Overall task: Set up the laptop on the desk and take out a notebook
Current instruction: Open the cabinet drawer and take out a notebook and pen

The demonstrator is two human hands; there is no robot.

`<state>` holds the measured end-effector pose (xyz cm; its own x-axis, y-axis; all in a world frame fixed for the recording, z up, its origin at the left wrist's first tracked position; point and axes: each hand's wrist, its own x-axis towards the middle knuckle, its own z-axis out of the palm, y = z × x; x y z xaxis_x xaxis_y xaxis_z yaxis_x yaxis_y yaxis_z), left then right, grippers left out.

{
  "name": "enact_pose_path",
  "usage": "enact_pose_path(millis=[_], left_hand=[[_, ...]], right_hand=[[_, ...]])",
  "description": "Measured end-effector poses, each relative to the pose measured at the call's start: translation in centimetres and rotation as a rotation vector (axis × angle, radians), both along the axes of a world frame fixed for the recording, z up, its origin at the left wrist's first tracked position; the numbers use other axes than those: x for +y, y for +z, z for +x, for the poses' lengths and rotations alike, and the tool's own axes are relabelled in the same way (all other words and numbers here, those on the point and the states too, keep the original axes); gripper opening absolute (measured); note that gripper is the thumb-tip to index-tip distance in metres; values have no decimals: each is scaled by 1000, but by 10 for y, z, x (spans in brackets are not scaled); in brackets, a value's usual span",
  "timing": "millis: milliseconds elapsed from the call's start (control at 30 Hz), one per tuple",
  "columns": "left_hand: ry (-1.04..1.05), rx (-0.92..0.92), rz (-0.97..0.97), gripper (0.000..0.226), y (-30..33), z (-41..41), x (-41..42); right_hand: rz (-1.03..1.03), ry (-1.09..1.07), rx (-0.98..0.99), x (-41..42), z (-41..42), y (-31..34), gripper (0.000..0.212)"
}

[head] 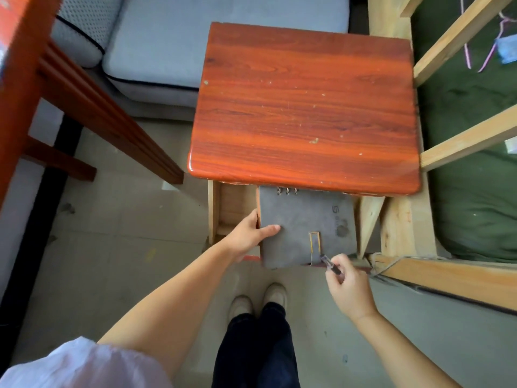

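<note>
Nearest, item by item:

- Right hand [349, 287]: fingers pinched shut on a dark pen [331, 266], its tip at the strap loop on the near edge of the notebook [305, 228].
- Left hand [249, 233]: closed on the notebook's left edge, thumb on the grey cover, remaining fingers hidden beneath.
- Notebook: grey soft cover, ring-bound, closed, held over an open drawer [232, 211] just under the front edge of the surface [305, 107]. Whether it rests on the drawer or is lifted clear cannot be told.
- Step in hand, as judged: taking the notebook out, pen being handled at its loop. Advised: keep the left grip firm so the cover does not flex; move the pen straight along the loop rather than at an angle; draw the book toward the body to clear the surface's overhang before raising it.
- Surface: reddish wood, bare. No laptop in view, so that part looks undone.
- Beyond: grey cushioned seat [223, 37], pale timber frame [461, 135].

Hard to make out: the embossed cover logo, drawer contents under the book, the rings' far end beneath the overhang.
</note>
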<state>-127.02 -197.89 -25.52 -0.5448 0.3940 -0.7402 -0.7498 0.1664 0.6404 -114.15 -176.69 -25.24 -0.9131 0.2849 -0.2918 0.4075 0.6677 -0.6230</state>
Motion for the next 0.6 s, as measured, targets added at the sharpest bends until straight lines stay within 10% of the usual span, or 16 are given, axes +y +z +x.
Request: enact_pose_path(millis=[333,600], left_hand=[[-337,-67,180,34,71,41,-99],[-1167,495,-512,24,13,101,-43]], right_hand=[[7,-504,-58,20,19,28,37],[-779,-894,-320,-27,25,-21,36]])
